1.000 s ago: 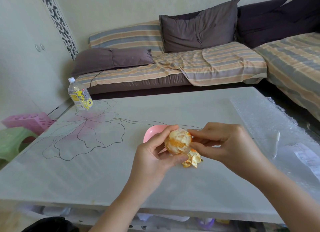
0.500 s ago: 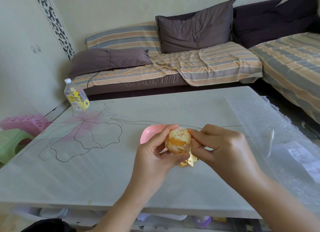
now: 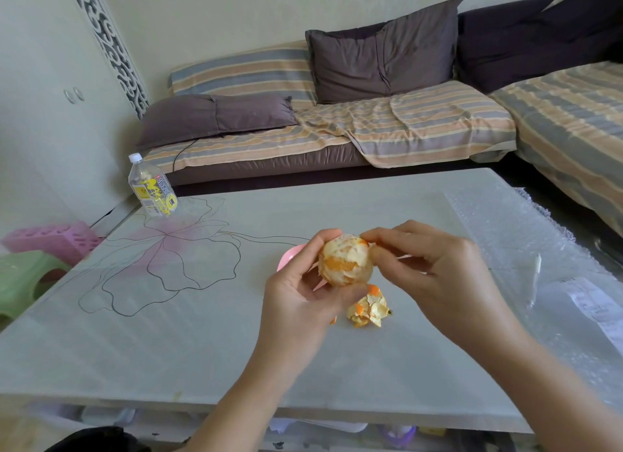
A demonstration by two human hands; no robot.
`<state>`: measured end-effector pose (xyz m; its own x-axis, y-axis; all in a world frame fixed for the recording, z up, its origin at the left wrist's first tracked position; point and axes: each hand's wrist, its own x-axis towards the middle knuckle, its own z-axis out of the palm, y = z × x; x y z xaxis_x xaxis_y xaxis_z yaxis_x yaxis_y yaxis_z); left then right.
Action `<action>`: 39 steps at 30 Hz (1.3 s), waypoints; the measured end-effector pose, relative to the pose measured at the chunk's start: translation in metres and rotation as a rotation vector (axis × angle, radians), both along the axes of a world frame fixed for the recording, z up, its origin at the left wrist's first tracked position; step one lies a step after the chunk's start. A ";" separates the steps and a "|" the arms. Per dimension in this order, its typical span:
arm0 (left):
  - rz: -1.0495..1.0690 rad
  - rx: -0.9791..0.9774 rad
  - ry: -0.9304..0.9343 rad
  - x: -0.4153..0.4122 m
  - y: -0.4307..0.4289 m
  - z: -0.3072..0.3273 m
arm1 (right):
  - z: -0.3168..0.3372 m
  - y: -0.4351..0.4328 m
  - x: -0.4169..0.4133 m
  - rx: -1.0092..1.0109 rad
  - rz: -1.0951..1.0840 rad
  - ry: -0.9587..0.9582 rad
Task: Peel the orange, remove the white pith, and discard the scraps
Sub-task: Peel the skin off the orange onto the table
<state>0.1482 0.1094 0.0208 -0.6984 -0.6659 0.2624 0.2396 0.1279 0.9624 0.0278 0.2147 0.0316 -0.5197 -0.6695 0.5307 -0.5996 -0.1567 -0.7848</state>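
Note:
A peeled orange (image 3: 344, 262), still patched with white pith, is held above the table between both hands. My left hand (image 3: 300, 289) cups it from the left and below, thumb under it. My right hand (image 3: 428, 269) pinches at its upper right edge with fingertips on the pith. A heap of orange peel scraps (image 3: 369, 307) lies on the table (image 3: 188, 333) just below the fruit. A pink dish (image 3: 289, 256) sits behind my left hand, mostly hidden.
A plastic bottle with a yellow label (image 3: 152, 188) stands at the table's far left corner. Bubble wrap (image 3: 526, 249) with a paper label covers the table's right side. A striped sofa (image 3: 337, 127) with dark cushions lies beyond. Pink and green stools (image 3: 37, 256) stand left.
The orange has been turned slightly in my left hand, and my right fingertips have shifted up to its upper right edge. The peel heap shows more below the fruit.

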 end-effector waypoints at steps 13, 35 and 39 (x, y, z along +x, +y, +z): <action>0.102 0.134 -0.005 -0.002 -0.003 -0.007 | -0.007 -0.012 0.017 -0.089 -0.219 0.346; -0.044 0.358 0.072 -0.010 -0.013 -0.011 | 0.012 -0.017 0.014 0.006 0.025 -0.620; -0.146 0.389 0.052 -0.011 -0.013 -0.009 | 0.009 -0.018 0.010 -0.037 0.078 -0.769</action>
